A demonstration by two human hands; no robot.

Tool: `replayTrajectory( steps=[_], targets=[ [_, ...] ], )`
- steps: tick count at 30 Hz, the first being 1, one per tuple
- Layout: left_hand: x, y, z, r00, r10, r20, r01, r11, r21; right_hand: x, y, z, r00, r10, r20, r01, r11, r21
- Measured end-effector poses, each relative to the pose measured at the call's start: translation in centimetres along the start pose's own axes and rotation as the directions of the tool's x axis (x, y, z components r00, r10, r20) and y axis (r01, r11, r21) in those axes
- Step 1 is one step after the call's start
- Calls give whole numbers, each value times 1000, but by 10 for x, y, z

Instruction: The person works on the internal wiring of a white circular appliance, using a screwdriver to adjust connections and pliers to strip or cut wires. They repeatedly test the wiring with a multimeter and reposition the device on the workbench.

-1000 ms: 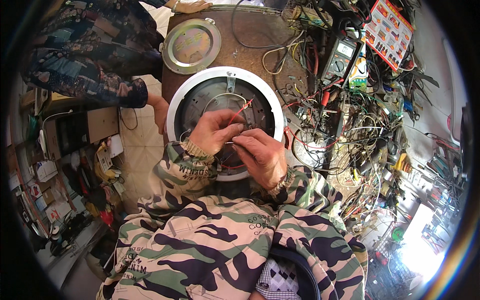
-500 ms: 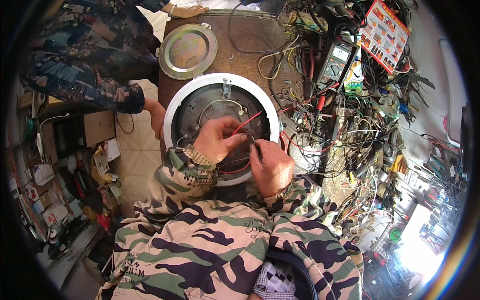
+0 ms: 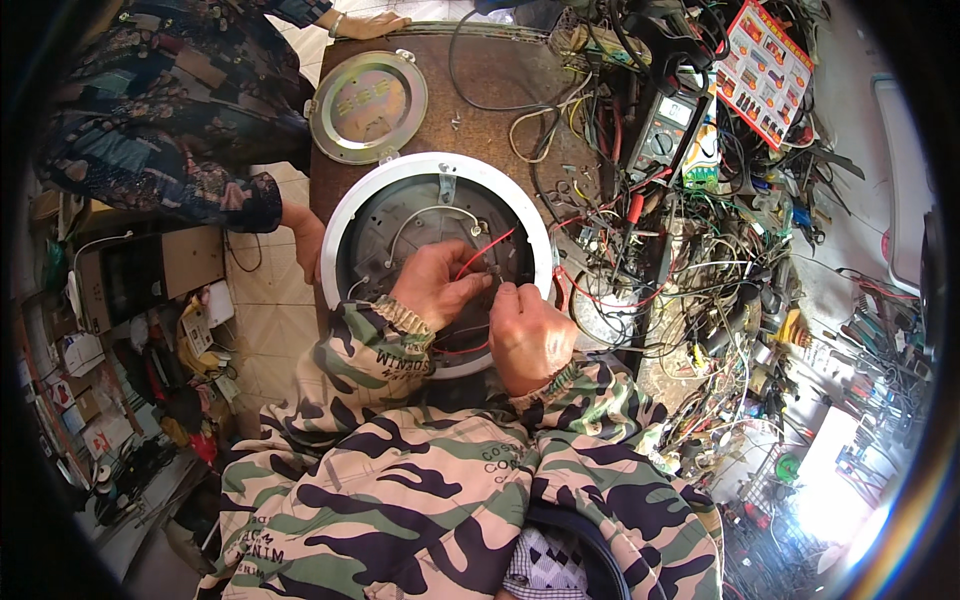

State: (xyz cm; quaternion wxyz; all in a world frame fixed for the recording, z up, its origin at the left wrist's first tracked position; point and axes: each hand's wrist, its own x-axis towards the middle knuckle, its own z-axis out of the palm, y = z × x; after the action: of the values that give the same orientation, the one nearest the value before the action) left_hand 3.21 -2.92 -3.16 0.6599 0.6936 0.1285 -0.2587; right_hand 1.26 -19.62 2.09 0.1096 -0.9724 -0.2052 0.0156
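Observation:
A round appliance housing with a white rim [image 3: 345, 220] and a dark inside stands at the table's front edge. Over it, my left hand [image 3: 437, 285] is closed, thumb against fingertips. A red wire [image 3: 487, 250] runs out from between its fingers. Close by on the right, my right hand [image 3: 530, 335] has thumb and fingers pressed together. Whatever lies in its fingertips is too small to make out. Inside the housing, a pale curved wire [image 3: 425, 212] arcs across the base and a metal bracket [image 3: 447, 188] is fixed at the far wall.
A round brassy metal plate [image 3: 370, 108] lies beyond the housing on the brown table [image 3: 480, 130]. To the right are a multimeter [image 3: 662, 135], a heap of tangled wires [image 3: 690, 250] and a printed sheet [image 3: 765, 75]. Another person's hand [image 3: 308, 240] is beside the housing's left side.
My right hand has shifted slightly left and down, its fingertips now closer together. The housing and table appear a little further left in the picture.

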Motion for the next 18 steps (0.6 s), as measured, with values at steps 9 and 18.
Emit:
replayTrajectory(
  steps=[9,18],
  targets=[
    [2,16,-4,997,5,71,-3,1000,-26,1,0,-4,1000,6,2,-6,1000,21],
    [-10,13,5,998,66,6,-67,996,65,-4,-1,-4,999,41,17,-42,999,30]
  ],
)
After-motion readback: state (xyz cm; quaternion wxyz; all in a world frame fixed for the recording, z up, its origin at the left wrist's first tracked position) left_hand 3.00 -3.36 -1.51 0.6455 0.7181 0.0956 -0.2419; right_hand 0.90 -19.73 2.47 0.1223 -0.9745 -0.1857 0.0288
